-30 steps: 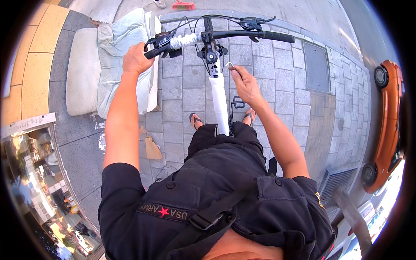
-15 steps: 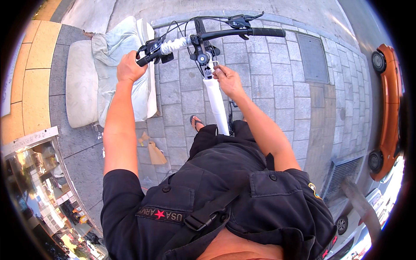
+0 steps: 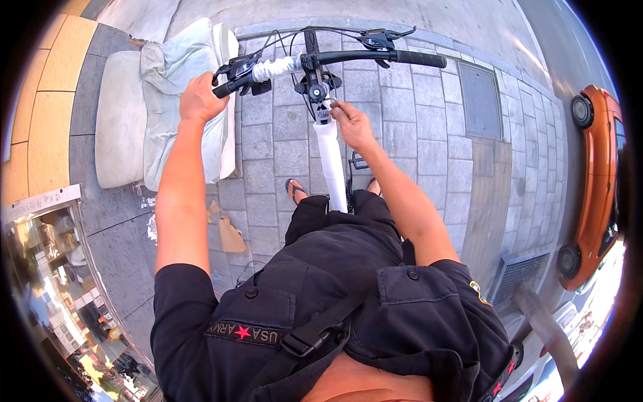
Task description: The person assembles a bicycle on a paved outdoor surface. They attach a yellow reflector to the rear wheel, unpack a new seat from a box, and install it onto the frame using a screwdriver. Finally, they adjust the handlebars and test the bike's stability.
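Note:
A bicycle stands in front of me, its black handlebar (image 3: 358, 56) reaching across to the right. My left hand (image 3: 201, 98) is closed around the left handlebar grip (image 3: 228, 88), beside the brake lever and shifter. White wrapping (image 3: 276, 68) covers the bar between that grip and the black stem (image 3: 312, 75). Just behind the stem, my right hand (image 3: 353, 127) pinches a thin bent metal hex key (image 3: 333, 100), mostly hidden by the fingers; I cannot tell whether its tip sits in a bolt. The white-wrapped top tube (image 3: 331, 161) runs back between my legs.
A folded pale mattress (image 3: 181, 107) lies on the paving at left. A brown paper piece (image 3: 231, 234) is near my left foot. The right brake lever (image 3: 385, 39) juts forward. An orange car (image 3: 601, 181) stands at the right; a glass case (image 3: 67, 281) is at lower left.
The handlebar has shifted slightly rightward and down in view. Both hands keep their holds, the right staying beside the stem with the hex key. More of my feet and a pedal show.

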Tool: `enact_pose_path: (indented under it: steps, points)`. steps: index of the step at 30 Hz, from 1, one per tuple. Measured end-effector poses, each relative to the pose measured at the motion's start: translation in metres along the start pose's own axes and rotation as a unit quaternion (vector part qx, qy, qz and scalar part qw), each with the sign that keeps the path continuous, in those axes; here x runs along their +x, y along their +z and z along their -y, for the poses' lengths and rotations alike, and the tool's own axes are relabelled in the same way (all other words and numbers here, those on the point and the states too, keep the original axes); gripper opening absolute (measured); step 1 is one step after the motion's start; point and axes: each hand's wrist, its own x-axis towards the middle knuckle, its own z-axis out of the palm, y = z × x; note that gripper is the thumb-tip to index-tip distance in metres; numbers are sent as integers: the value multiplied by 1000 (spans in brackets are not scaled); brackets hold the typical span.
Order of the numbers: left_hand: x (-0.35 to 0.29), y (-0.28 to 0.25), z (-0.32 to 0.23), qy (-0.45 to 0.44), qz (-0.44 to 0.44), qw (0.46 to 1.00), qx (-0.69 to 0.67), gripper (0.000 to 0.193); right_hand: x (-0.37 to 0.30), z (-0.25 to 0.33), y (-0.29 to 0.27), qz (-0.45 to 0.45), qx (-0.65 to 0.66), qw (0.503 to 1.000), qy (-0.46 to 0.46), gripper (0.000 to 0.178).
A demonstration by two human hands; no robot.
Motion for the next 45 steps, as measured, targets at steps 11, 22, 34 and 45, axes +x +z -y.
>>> enact_pose_path:
  steps: [11, 22, 34, 45]
  points:
    - [4, -3, 0, -4, 20, 1000, 0, 36, -1, 6, 0, -9, -3, 1000, 9, 28]
    - [0, 7, 7, 34, -23, 999, -19, 32, 12, 29, -19, 32, -196, 975, -105, 24]
    - [-1, 9, 16, 38, -34, 998, -29, 35, 7, 7, 14, -9, 8, 999, -37, 58]
    - [-4, 2, 16, 6, 11, 998, -56, 33, 5, 72, 9, -5, 16, 959, 284, 57]
